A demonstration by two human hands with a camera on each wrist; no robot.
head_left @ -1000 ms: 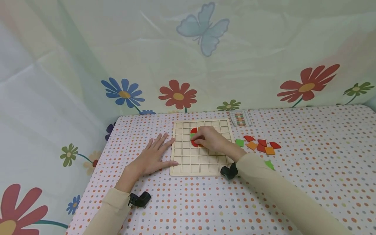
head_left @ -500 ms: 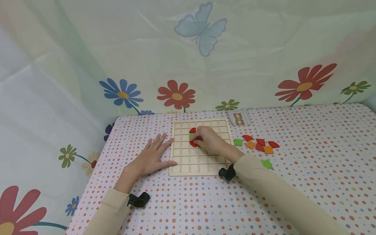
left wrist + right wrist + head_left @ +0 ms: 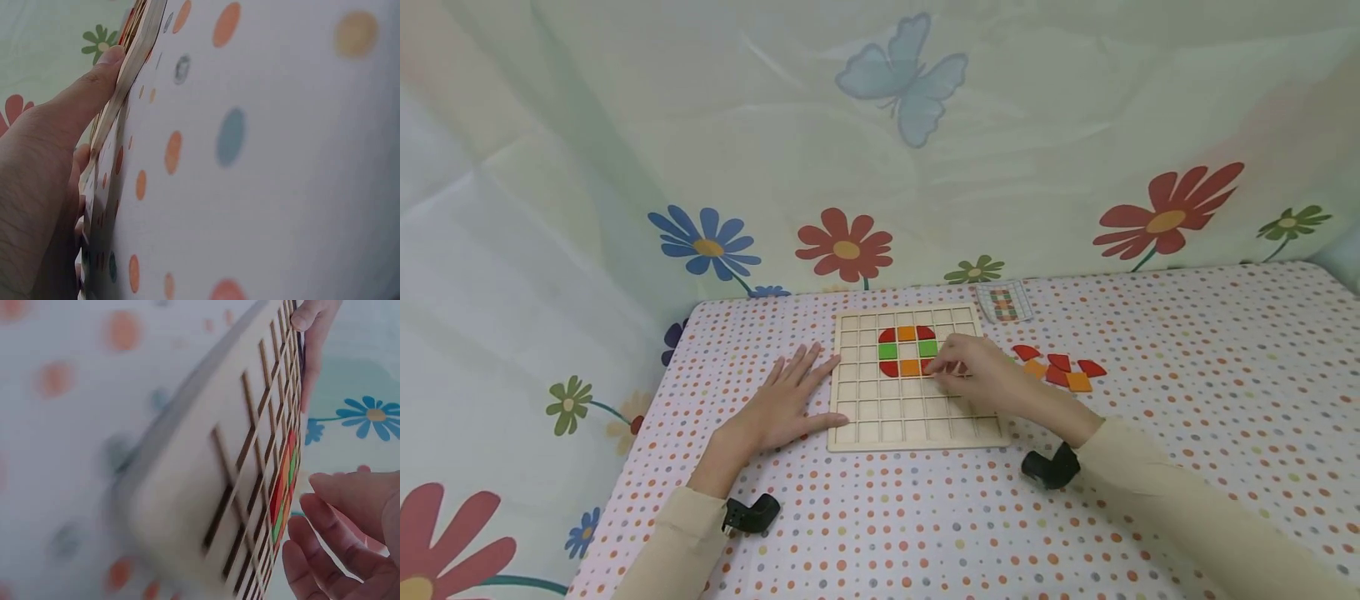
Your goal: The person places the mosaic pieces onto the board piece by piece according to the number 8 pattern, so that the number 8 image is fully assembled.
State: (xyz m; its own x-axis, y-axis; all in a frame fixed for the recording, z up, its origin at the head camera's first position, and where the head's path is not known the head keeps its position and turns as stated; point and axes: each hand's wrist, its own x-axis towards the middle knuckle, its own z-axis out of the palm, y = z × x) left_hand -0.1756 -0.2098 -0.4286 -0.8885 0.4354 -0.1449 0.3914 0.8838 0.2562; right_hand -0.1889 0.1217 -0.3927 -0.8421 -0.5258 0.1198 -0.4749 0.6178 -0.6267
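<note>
The wooden grid board (image 3: 880,410) lies on the dotted cloth. Set in its cells is a ring of flat pieces: red rounded corners, such as a red quarter-round piece (image 3: 888,368), with an orange square (image 3: 909,367) and a green square (image 3: 887,350) among the sides. My right hand (image 3: 981,375) hovers at the ring's lower right corner, fingertips close to the red piece there. In the right wrist view its fingers (image 3: 322,515) are loosely bent with nothing between them. My left hand (image 3: 778,408) lies spread at the board's left edge, its thumb (image 3: 94,84) touching the frame.
Right of the board lie loose red pieces (image 3: 1092,367) and orange squares (image 3: 1078,382), partly behind my right hand. A pattern card (image 3: 1004,302) sits beyond the board's far right corner. A printed curtain (image 3: 1037,183) hangs behind the table.
My right hand has moved right, off the left part of the ring to its lower right corner, uncovering the pieces. Its arm now covers the loose green pieces. The left hand stays put.
</note>
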